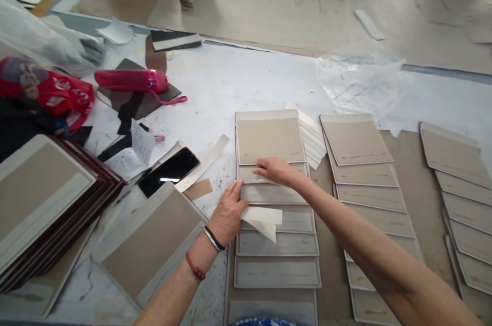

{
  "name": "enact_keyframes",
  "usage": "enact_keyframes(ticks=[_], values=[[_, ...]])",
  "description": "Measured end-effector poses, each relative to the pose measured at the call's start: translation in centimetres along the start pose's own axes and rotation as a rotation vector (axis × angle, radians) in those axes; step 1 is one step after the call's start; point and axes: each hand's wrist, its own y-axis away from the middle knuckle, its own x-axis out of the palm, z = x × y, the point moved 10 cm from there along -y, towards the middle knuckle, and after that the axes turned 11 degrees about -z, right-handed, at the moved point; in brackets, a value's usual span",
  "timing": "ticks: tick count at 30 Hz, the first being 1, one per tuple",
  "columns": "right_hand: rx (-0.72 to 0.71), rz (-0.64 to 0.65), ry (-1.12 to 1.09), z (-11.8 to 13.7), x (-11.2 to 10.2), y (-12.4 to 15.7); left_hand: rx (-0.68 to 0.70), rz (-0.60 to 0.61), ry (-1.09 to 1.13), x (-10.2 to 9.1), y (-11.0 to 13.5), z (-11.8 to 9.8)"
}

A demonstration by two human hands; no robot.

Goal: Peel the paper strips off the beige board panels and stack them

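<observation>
A column of overlapping grey card covers [275,233] lies in front of me. My left hand [227,216] rests at the column's left edge, its fingers pressed on a cover and pinching a loose white paper strip [264,220] that curls to the right. My right hand [273,169] reaches across with fingers lying flat, pressing on the strip area of the second cover from the top [273,176]. The top cover [269,137] lies fully in view.
Two more columns of covers [365,172] [457,187] lie to the right. A stack of covers [42,203] and a single cover [151,244] sit at left. A black phone [169,171], a pink case [131,80], a red bag [46,91] and clear plastic [361,82] lie beyond.
</observation>
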Motion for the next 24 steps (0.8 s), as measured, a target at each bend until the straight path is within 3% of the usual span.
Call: enact_keyframes(ticks=[7,12,16,20,24], values=[[-0.026,0.006,0.082,0.3,0.3,-0.4,0.032,0.020,-0.085,0.0,-0.6,-0.2],[-0.012,0.031,0.113,0.2,-1.0,0.6,0.050,0.049,-0.177,0.3,-0.9,-0.4],[0.090,0.073,0.127,-3.4,-2.7,2.9,0.089,0.046,-0.206,0.2,-1.0,-0.7],[0.238,-0.064,0.071,-8.2,-4.8,5.3,0.133,0.017,-0.207,0.0,-1.0,-0.9],[0.363,-0.167,0.080,-10.8,-5.0,6.7,0.157,0.004,-0.242,0.2,-0.7,-1.0]])
